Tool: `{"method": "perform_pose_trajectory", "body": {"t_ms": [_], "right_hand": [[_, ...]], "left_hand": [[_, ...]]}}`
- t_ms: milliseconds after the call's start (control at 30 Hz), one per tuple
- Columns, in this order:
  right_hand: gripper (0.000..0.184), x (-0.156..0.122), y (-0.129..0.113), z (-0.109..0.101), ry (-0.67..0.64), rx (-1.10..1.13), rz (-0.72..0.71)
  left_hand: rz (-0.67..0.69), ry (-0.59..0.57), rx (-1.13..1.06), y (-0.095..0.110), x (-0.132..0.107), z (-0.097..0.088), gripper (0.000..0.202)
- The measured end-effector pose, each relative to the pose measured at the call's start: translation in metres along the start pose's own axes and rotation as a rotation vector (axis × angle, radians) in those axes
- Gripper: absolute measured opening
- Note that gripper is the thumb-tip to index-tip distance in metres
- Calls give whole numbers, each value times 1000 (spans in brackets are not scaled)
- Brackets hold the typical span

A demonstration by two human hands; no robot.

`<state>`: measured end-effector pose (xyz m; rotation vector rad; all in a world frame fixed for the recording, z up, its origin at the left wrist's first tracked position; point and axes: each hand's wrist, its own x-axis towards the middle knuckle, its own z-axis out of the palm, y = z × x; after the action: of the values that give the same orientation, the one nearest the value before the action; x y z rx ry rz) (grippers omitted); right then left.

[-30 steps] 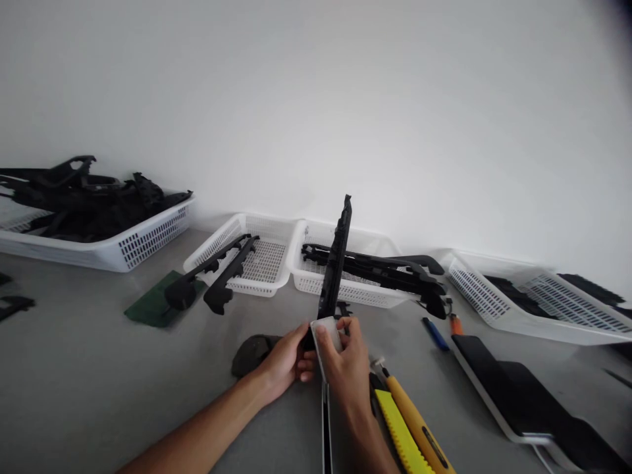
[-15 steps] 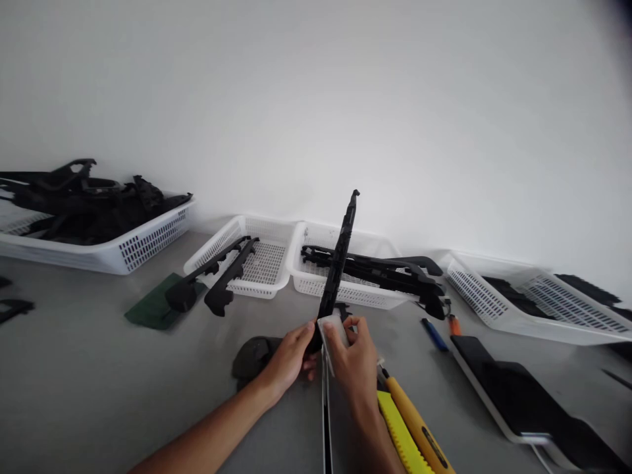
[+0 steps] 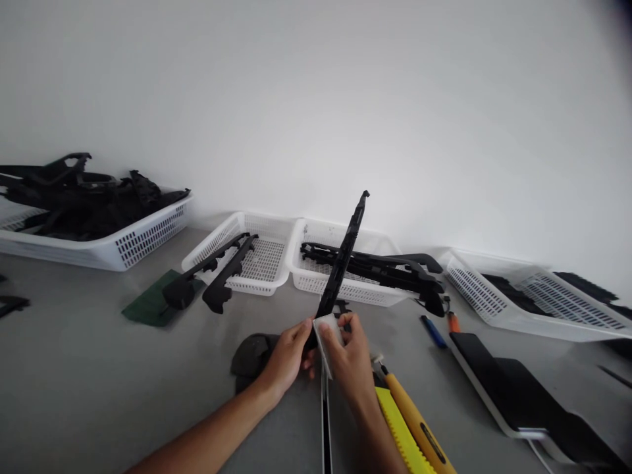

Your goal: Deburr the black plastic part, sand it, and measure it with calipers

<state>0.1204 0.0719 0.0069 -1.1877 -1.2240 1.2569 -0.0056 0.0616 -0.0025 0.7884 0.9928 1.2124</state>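
Observation:
A long, narrow black plastic part (image 3: 340,268) stands tilted in front of me, its tip leaning up and to the right. My left hand (image 3: 290,359) is closed round its lower end. Between the thumb and fingers of my right hand (image 3: 351,349) is a whitish, flat pad (image 3: 326,329), touching or very near the part's lower end; my fingers partly cover it. Below both hands a thin strip with a dark centre and pale edges (image 3: 326,421) runs toward me. A dark rounded piece (image 3: 253,359) lies on the table beside my left wrist.
White baskets (image 3: 261,288) holding black parts line the wall. On the right lie a yellow-handled tool (image 3: 415,421), a bright yellow toothed piece (image 3: 399,428), a blue pen-like item (image 3: 433,332) and a black flat device (image 3: 498,382). A green sheet (image 3: 151,304) lies left.
The black part's tip has swung slightly to the right. The whitish pad and my right hand have shifted a little to the left, and both hands keep their hold.

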Motion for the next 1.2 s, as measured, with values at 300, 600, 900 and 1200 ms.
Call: {"method": "perform_pose_trajectory", "body": {"t_ms": [300, 600, 900, 1200], "right_hand": [[53, -9, -3, 7, -247, 103, 40], [50, 7, -2, -11, -18, -158, -93], [49, 11, -4, -20, -4, -178, -129], [51, 15, -8, -27, -62, -124, -108]], "left_hand": [[-191, 74, -276, 2, 4, -10, 44], [-353, 15, -370, 12, 8, -19, 32], [-383, -38, -393, 13, 8, -22, 32], [-418, -82, -415, 17, 9, -24, 34]]}}
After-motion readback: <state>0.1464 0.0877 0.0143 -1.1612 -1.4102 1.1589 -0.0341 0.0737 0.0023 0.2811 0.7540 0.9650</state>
